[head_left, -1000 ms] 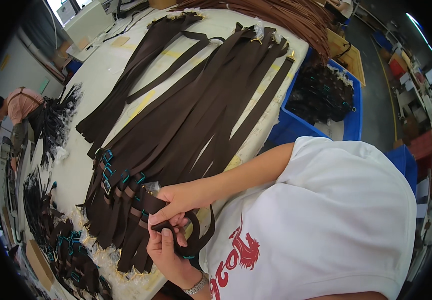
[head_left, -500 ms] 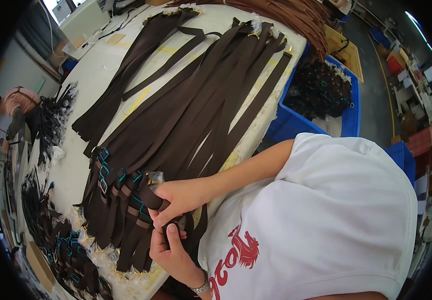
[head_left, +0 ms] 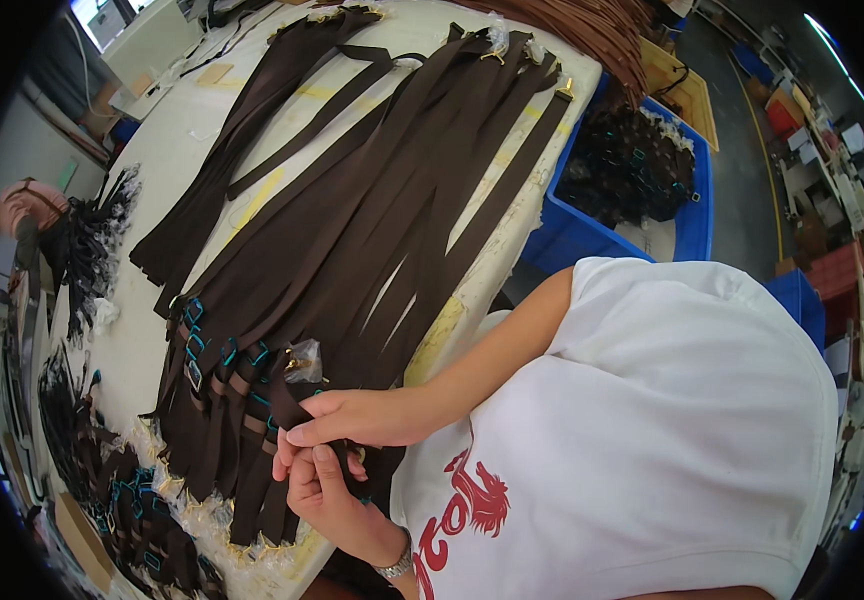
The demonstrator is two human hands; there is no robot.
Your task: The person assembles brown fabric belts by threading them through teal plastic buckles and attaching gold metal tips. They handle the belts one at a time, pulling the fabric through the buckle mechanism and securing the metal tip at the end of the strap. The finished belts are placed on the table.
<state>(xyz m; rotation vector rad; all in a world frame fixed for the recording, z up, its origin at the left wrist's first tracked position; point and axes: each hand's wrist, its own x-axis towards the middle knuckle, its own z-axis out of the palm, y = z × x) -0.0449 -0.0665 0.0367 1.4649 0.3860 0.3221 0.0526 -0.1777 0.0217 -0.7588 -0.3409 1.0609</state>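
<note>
My right hand (head_left: pixel 357 415) is the upper one, its fingers closed on a dark brown webbing strap (head_left: pixel 287 398) that loops up beside its fingertips. Just below it, my left hand (head_left: pixel 332 500), with a metal watch on the wrist, pinches the same strap; part of the strap is hidden behind the fingers. By the right hand lies a gold-coloured metal clasp in clear plastic (head_left: pixel 302 362). Under and beyond both hands spreads a pile of long brown straps (head_left: pixel 342 240). Near the hands, several have buckles with turquoise edges (head_left: pixel 194 345) and lighter brown loops.
The straps lie on a pale table (head_left: pixel 202 160). More buckled straps and plastic-wrapped clasps (head_left: pixel 152 500) sit at the lower left. A blue crate (head_left: pixel 592 235) of dark straps stands right of the table, near a yellow crate (head_left: pixel 682 95). Another person (head_left: pixel 32 205) bends over at far left.
Both hands have shifted slightly left and down with the strap, and sit closer together. The plastic-wrapped clasp beside the right hand shows more fully. The whole view has shifted a little.
</note>
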